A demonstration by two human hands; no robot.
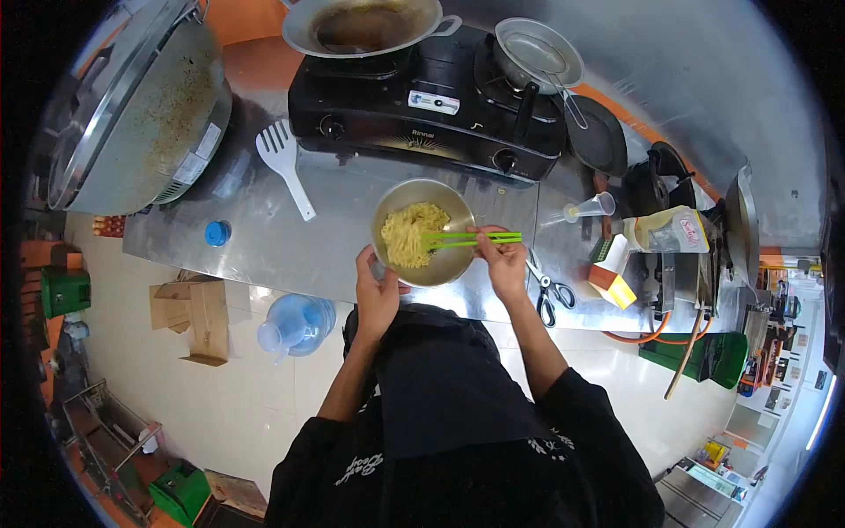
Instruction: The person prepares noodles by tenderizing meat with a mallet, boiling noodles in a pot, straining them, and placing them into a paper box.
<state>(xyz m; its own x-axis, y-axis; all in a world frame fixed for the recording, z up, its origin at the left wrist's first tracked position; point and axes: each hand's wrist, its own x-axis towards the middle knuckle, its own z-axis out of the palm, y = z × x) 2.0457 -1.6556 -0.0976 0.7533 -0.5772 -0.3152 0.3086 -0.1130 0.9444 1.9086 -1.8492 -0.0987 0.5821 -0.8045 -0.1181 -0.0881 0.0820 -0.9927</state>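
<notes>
A round metal bowl (460,264) stands near the front edge of the steel counter, with a heap of yellow noodles (410,231) in it. At the bowl's lower left rim, my left hand (379,287) grips its side. Green chopsticks (492,239) are held in my right hand (502,264) at the right of the bowl. Their tips reach into the noodles, where the ends are hidden. Just right of that hand lie black-handled scissors (551,294) on the counter.
Behind the bowl is a black two-burner gas stove (422,112) bearing a wok (363,30) and a pan (538,56) with a strainer. A white slotted turner (285,165) and a blue cap (216,233) lie to the left. A small clear cup (594,206) and an opened carton (610,274) are at right.
</notes>
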